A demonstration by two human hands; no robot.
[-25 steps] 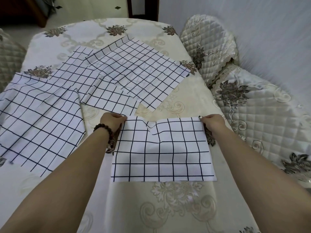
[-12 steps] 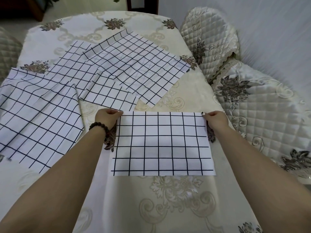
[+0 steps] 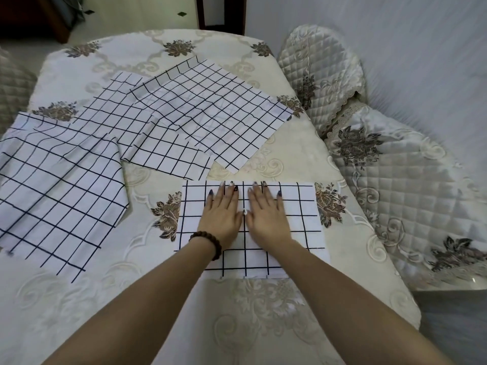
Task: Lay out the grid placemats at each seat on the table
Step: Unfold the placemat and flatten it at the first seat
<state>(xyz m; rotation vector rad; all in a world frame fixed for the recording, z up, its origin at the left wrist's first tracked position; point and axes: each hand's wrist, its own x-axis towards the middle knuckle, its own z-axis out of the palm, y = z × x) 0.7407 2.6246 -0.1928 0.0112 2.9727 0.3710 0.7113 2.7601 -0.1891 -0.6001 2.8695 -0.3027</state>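
Observation:
A white placemat with a dark grid (image 3: 303,206) lies flat near the table's right front edge. My left hand (image 3: 222,212) and my right hand (image 3: 266,212) press on its middle, side by side, fingers straight and pointing away from me. A large grid placemat (image 3: 58,196) lies at the left edge. Two more overlap beyond: one in the centre (image 3: 158,148) and one angled towards the right (image 3: 218,111).
The oval table (image 3: 263,325) wears a cream cloth with brown flower motifs. Quilted, cream-covered chairs stand at the right (image 3: 321,75) and right front (image 3: 408,196); another chair shows at the far left (image 3: 13,88). A doorway lies behind the table.
My hands have let go of the near placemat's far corners and come together flat on its middle. The mat's wrinkle from a second ago is gone.

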